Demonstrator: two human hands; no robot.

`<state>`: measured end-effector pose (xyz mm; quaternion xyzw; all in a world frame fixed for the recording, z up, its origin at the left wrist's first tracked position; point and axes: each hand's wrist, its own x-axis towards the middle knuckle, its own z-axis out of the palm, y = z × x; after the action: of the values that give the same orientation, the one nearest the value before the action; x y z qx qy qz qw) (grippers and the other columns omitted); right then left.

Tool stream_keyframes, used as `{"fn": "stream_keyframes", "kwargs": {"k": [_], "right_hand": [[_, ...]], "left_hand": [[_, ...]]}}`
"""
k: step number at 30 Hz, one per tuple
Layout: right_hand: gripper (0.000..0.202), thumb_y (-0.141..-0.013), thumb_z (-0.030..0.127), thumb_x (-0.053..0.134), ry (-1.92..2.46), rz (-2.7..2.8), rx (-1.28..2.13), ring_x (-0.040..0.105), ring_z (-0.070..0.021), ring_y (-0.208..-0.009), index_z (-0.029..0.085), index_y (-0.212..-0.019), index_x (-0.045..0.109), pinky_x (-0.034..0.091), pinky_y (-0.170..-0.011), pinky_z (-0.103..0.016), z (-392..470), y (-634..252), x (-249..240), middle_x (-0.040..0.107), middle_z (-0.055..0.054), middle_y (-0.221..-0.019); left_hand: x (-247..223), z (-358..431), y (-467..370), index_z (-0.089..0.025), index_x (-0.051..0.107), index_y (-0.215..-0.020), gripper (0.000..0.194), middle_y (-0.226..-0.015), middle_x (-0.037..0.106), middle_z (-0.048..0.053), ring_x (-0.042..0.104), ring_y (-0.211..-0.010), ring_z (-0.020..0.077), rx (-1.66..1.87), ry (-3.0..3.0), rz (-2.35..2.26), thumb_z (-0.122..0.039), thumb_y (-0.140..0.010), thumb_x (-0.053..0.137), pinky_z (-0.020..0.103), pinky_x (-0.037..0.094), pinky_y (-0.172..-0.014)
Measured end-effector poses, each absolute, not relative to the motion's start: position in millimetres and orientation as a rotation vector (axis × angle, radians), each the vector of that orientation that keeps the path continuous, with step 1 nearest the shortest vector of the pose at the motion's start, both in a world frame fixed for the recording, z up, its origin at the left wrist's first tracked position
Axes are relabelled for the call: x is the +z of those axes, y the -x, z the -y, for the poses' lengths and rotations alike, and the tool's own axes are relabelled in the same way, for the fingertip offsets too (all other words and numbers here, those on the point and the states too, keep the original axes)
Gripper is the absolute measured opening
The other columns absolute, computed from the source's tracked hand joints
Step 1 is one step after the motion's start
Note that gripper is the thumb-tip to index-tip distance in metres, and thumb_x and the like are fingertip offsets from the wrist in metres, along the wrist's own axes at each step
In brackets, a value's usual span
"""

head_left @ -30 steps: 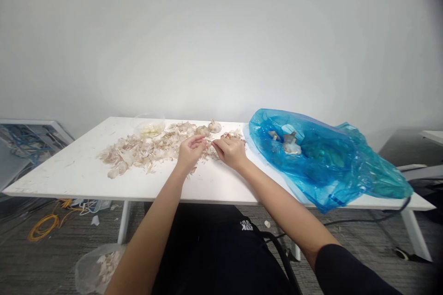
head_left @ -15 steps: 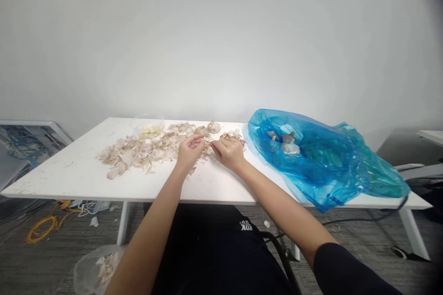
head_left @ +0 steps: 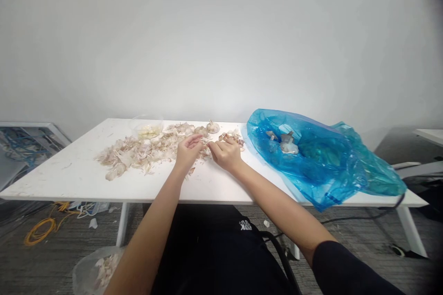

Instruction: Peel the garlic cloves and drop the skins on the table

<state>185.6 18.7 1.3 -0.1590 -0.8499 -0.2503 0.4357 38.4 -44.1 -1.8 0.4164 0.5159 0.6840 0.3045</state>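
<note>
Ideally, left hand (head_left: 188, 151) and right hand (head_left: 226, 153) should work fingertip-close beside the garlic skins (head_left: 134, 151); I cannot tell either grip's state.

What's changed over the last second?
The right hand edged slightly left, uncovering a bit more of the garlic cloves behind it. No pickup or release visible; anything at the fingertips is too small to tell. Left hand, garlic skins and blue plastic bag stayed put.

Table (head_left: 76, 177): open lane along near edge, left corner inward. Obstacles: husk heap (head_left: 138, 152), centre-left; clear tub (head_left: 136, 124), far edge; blue bag (head_left: 318, 170), right end, reaching near edge.
</note>
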Motion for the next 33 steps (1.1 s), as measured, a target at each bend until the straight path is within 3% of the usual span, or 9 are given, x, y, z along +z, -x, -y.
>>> {"fn": "stream_keyframes", "kwargs": {"k": [13,21,27,33], "right_hand": [[0.029,-0.092,0.015,0.045,0.4,2.01,-0.673,0.033,-0.009,-0.051,0.017,-0.066,0.055,0.021,-0.068,-0.031,-13,-181,2,0.05,0.002,-0.051],[0.032,-0.095,0.025,0.044,0.563,2.008,-0.505,0.04,-0.01,-0.053,0.017,-0.071,0.062,0.021,-0.065,-0.032,-27,-193,6,0.06,-0.001,-0.058],[0.032,-0.096,0.03,0.044,0.481,2.132,-0.427,0.049,-0.0094,-0.06,0.017,-0.079,0.067,0.023,-0.066,-0.029,-26,-196,7,0.063,-0.003,-0.064],[0.029,-0.096,0.032,0.046,0.412,2.128,-0.446,0.049,-0.0091,-0.059,0.018,-0.084,0.069,0.023,-0.066,-0.028,-24,-195,7,0.063,-0.001,-0.062]], "left_hand": [[0,46,-39,-0.013,0.069,-0.107,0.04,-0.079,0.07,0.005,0.062,-0.067,0.012,1.799,-1.114,-1.371,-0.027,-0.07,0.068,0.021,0.048,-0.06],[-7,45,-39,-0.015,0.07,-0.107,0.043,-0.082,0.068,0.004,0.061,-0.064,0.0114,1.729,-1.089,-1.395,-0.025,-0.066,0.07,0.021,0.047,-0.056],[-1,43,-38,-0.013,0.067,-0.11,0.048,-0.085,0.069,0.006,0.064,-0.07,0.0121,1.866,-1.022,-1.31,-0.029,-0.065,0.073,0.025,0.051,-0.069],[1,44,-38,-0.013,0.067,-0.11,0.049,-0.086,0.07,0.006,0.065,-0.073,0.0126,1.888,-1.025,-1.261,-0.033,-0.066,0.075,0.027,0.053,-0.076]]}}
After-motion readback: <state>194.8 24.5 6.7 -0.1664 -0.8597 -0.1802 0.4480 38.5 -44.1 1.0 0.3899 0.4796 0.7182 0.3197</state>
